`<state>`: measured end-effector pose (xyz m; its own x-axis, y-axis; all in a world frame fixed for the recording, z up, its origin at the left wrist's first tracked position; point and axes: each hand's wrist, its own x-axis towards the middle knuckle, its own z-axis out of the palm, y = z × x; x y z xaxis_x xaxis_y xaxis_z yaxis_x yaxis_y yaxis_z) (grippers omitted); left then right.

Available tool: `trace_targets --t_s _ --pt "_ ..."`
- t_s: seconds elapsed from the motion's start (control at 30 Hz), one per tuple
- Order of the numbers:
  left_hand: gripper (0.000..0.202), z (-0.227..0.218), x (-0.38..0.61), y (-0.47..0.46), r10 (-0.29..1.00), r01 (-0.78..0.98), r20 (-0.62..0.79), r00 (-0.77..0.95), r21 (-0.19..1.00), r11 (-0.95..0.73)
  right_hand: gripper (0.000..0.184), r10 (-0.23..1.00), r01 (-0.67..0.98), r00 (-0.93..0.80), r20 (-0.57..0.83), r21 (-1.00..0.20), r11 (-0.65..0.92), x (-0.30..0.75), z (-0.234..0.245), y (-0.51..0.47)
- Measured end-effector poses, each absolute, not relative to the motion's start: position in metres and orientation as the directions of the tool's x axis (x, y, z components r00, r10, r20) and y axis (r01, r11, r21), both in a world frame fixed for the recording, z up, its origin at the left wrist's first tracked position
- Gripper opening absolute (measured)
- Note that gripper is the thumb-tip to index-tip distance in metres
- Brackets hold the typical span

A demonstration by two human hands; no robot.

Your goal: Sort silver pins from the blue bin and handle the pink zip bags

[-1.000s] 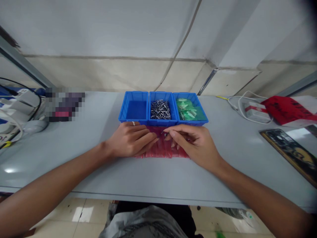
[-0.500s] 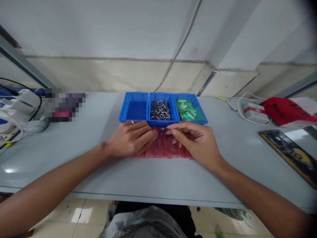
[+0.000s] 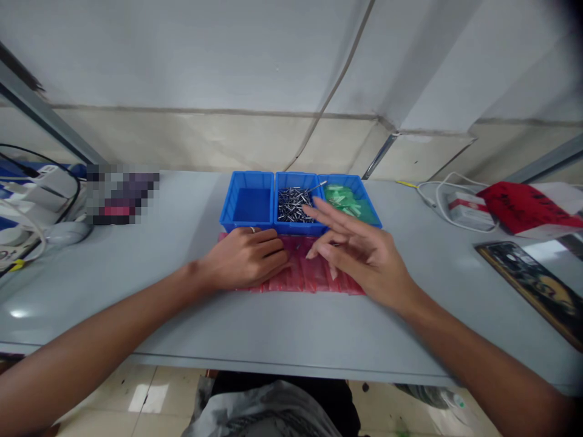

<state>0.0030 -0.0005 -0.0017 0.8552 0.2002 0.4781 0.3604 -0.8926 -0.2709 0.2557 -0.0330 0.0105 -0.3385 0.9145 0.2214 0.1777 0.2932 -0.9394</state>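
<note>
My left hand, a ring on one finger, lies on a row of red plastic bags. Its fingers are bent together over the bags and press on them; the fingertips' underside is hidden. My right hand is held over the right part of the same row, index and middle fingers stretched out, thumb apart, nothing seen between them. Just beyond its fingertips a thin metal screw-like piece shows above the wall between two blue bins. The middle blue bin holds many small metal screw-like pieces.
An unfilled blue bin stands left of the middle one; the right blue bin holds green plastic packets. A phone, a red packet and a white cable lie right. Chargers and a mouse are left.
My right hand has opened from a pinch on a thin metal piece, its fingers now stretched towards the bins. A metal piece now shows above the bin wall. My left hand has barely moved.
</note>
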Motion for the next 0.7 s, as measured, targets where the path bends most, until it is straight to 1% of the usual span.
trace_targets --t_s 0.07,0.1,0.13,0.2,0.23,0.27,0.3,0.37,0.4,0.47,0.63,0.7 --pt "0.025 -0.003 0.003 0.001 0.188 0.349 0.474 0.860 -0.279 -0.895 0.038 0.896 0.287 -0.367 0.250 -0.886 0.365 0.257 0.011 -0.031" --pt "0.024 -0.004 0.003 0.001 0.185 0.347 0.471 0.862 -0.283 -0.894 0.028 0.880 0.349 -0.369 0.298 -0.833 0.429 0.258 0.010 -0.029" --pt "0.023 -0.005 0.002 0.002 0.186 0.350 0.471 0.862 -0.287 -0.892 0.023 0.851 0.406 -0.378 0.364 -0.761 0.506 0.258 0.008 -0.028" --pt "0.021 -0.006 0.002 0.002 0.196 0.359 0.466 0.863 -0.292 -0.886 0.022 0.751 0.485 -0.437 0.495 -0.574 0.660 0.258 0.001 -0.025" --pt "0.020 -0.006 0.002 0.002 0.198 0.361 0.463 0.864 -0.295 -0.885 0.024 0.695 0.511 -0.489 0.527 -0.473 0.718 0.258 -0.002 -0.024" --pt "0.020 -0.007 0.002 0.002 0.195 0.358 0.461 0.866 -0.299 -0.885 0.028 0.648 0.533 -0.552 0.524 -0.375 0.758 0.257 -0.005 -0.024" --pt "0.019 -0.007 0.002 0.002 0.192 0.356 0.458 0.868 -0.302 -0.885 0.032 0.616 0.550 -0.617 0.490 -0.290 0.783 0.257 -0.007 -0.023" --pt "0.019 -0.006 0.002 0.002 0.191 0.354 0.454 0.870 -0.308 -0.883 0.036 0.589 0.571 -0.716 0.375 -0.172 0.803 0.256 -0.010 -0.023" --pt "0.019 -0.006 0.002 0.002 0.195 0.358 0.451 0.871 -0.309 -0.881 0.035 0.589 0.578 -0.741 0.323 -0.139 0.804 0.256 -0.010 -0.023" --pt "0.020 -0.006 0.002 0.001 0.206 0.365 0.447 0.870 -0.304 -0.880 0.032 0.593 0.590 -0.754 0.281 -0.106 0.801 0.255 -0.011 -0.023" --pt "0.021 -0.007 0.002 0.001 0.212 0.363 0.448 0.869 -0.284 -0.888 0.028 0.573 0.590 -0.762 0.302 -0.042 0.806 0.255 -0.012 -0.023" --pt "0.022 -0.007 0.002 0.001 0.205 0.359 0.459 0.864 -0.279 -0.891 0.029 0.585 0.600 -0.741 0.330 -0.065 0.797 0.255 -0.013 -0.024"
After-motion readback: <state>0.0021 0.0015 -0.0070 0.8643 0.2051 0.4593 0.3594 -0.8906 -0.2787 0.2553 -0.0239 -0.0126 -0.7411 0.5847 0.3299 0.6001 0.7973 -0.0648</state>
